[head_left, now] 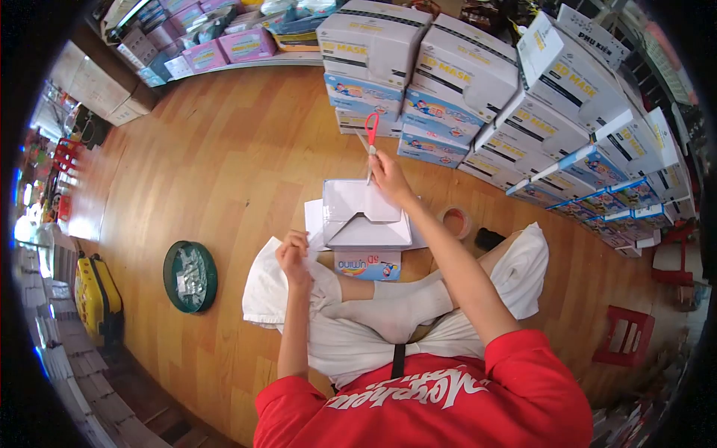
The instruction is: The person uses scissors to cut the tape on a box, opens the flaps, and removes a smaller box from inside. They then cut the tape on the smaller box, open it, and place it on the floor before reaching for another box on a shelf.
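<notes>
Past the far edge of the open box, my right hand (388, 178) grips a pair of scissors (372, 133) near the pivot. Their red handle points away from me and a blade points back toward the box. The white cardboard box (366, 237) stands in front of my crossed legs, its top flaps partly folded. My left hand (293, 254) is raised left of the box, apart from it, with its fingers curled in. Whether anything is inside those fingers is hidden. A blue printed panel (366, 265) lies at the box's near side.
A roll of tape (455, 222) lies right of the box, beside a dark object (489, 239). To the left sits a green round tray (211, 276) with silvery packets. Stacked mask boxes (467, 67) rise ahead and right. A yellow suitcase (97, 299) stands far left.
</notes>
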A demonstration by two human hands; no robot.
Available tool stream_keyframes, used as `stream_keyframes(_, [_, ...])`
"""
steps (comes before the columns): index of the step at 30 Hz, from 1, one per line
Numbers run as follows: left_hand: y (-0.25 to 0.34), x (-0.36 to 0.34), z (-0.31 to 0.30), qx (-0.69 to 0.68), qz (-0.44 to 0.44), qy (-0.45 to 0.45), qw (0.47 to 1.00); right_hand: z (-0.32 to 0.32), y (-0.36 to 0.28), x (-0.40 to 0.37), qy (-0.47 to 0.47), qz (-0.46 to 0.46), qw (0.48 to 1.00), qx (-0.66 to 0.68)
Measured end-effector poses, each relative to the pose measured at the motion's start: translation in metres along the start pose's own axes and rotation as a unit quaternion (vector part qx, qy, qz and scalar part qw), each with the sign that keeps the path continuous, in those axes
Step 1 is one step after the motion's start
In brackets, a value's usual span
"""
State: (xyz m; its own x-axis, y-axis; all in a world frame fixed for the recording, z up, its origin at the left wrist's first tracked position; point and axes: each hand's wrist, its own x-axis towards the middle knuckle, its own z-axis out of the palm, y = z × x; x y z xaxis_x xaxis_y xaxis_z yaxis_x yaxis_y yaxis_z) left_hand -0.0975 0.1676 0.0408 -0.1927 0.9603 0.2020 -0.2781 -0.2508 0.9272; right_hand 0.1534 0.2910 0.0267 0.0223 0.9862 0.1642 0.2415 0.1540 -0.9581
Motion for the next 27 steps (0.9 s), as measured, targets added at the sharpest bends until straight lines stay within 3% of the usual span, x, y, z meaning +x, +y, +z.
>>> stream_keyframes(2, [0.006, -0.007, -0.008, 0.008, -0.083, 0.01, 0.996, 0.008, -0.008, -0.003, 0.008, -0.014, 1.0, -0.018])
stream_keyframes(9, [0.008, -0.003, -0.016, -0.056, -0.055, 0.035, 0.996, 0.004, -0.006, -0.008, 0.009, -0.01, 1.0, -0.025])
stream_keyframes(12, [0.009, -0.002, -0.025, -0.034, -0.066, 0.088, 0.993, 0.005, -0.008, -0.011, 0.008, -0.015, 0.999, -0.042])
stream_keyframes(24, [0.009, 0.016, -0.051, -0.002, -0.068, 0.117, 0.991, 0.01, -0.012, -0.012, 0.004, -0.012, 0.999, -0.047])
stream_keyframes(27, [-0.004, 0.024, -0.063, -0.089, -0.097, 0.121, 0.984, 0.013, -0.012, -0.011, 0.003, -0.02, 0.998, -0.056])
